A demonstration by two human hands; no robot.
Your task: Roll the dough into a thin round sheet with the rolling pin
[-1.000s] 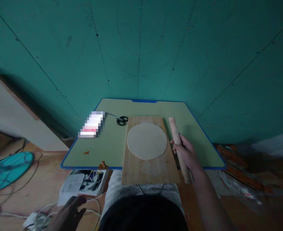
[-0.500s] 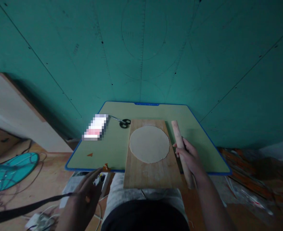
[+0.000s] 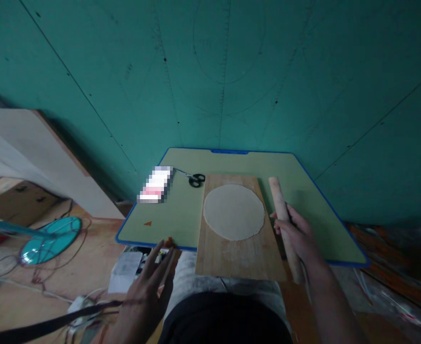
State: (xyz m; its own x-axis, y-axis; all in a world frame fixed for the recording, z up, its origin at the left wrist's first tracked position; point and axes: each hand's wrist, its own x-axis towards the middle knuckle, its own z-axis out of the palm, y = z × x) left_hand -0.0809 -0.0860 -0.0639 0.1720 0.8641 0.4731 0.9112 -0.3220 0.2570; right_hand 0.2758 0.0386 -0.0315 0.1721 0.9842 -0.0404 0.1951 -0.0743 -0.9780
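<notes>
A flat round sheet of dough (image 3: pixel 234 211) lies on a wooden board (image 3: pixel 241 260), which overhangs the table's near edge above my lap. My right hand (image 3: pixel 298 232) is wrapped round a wooden rolling pin (image 3: pixel 279 198), tilted beside the board's right side. At the table's near left edge, my left hand (image 3: pixel 148 284) has its fingers stretched and apart. Close to its fingertips is a small orange-brown scrap (image 3: pixel 169 242); whether they touch I cannot tell.
The low table (image 3: pixel 182 215) has a blue rim. Black-handled scissors (image 3: pixel 196 180) and a blurred-out phone-like rectangle (image 3: pixel 156 184) lie on its left, near an orange triangle (image 3: pixel 148 223). A teal stand base (image 3: pixel 51 240) and cables are on the floor. A green wall (image 3: pixel 210 86) rises behind.
The view has turned a little left, so the table sits further right. My left hand's fingers have moved closer to the table edge and spread. My right hand keeps hold of the rolling pin.
</notes>
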